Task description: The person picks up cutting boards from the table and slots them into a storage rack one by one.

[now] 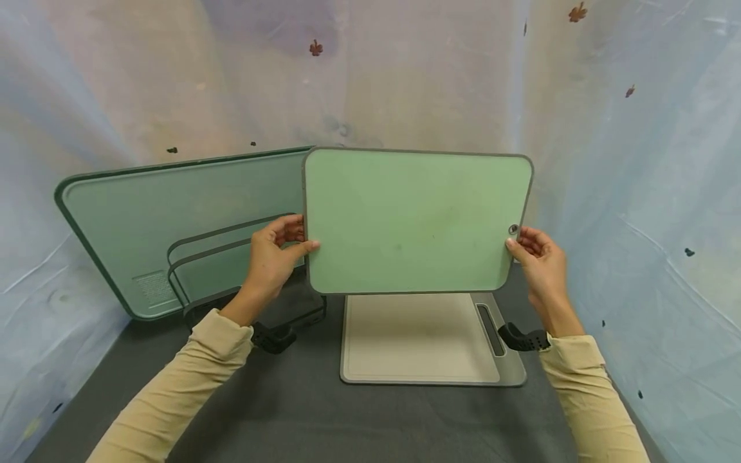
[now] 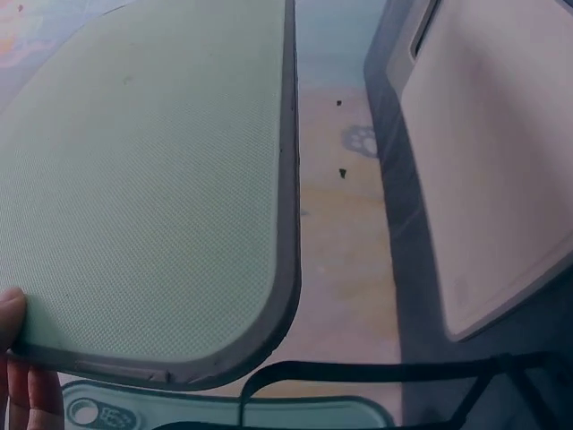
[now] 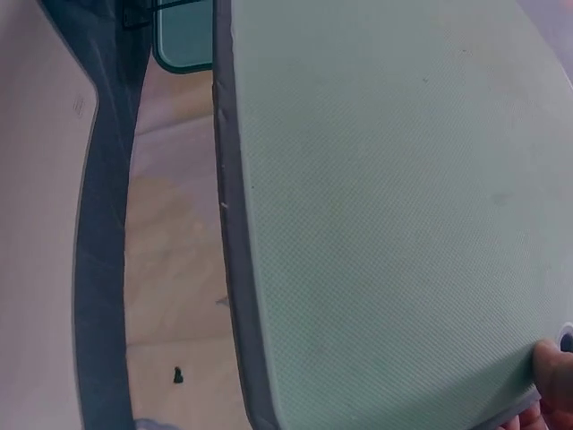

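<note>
Both hands hold up a light green cutting board with a grey rim, its textured face toward me. My left hand pinches its left edge, thumb on the face and fingers behind. At the right edge my right hand pinches it the same way, thumb just below a small round hole. In the left wrist view the board's rounded corner shows close up, with the left thumb at its edge. The right thumb presses the face in the right wrist view.
Below the held board, a beige cutting board with a slotted grey handle end lies on the dark grey table. On the left a black wire rack stands before a larger green board, which leans upright. A patterned curtain hangs behind.
</note>
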